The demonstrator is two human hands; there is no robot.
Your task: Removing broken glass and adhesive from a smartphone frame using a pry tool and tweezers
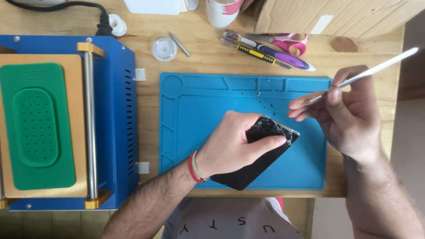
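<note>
Pinning the cracked phone [261, 150] on the blue mat's [186, 115] near edge, my left hand [232, 146] clamps it; right hand [349, 110] pinches a metal spudger [376, 68], apparently mid-prying; next needs its tip under the glass.

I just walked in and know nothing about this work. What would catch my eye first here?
Probably the phone with a shattered black screen, gripped by the left hand over the blue work mat at the middle of the wooden table. Next, the right hand holds a thin metal pry tool just above the phone's cracked corner. At far left sits a big blue machine with a green pad.
</note>
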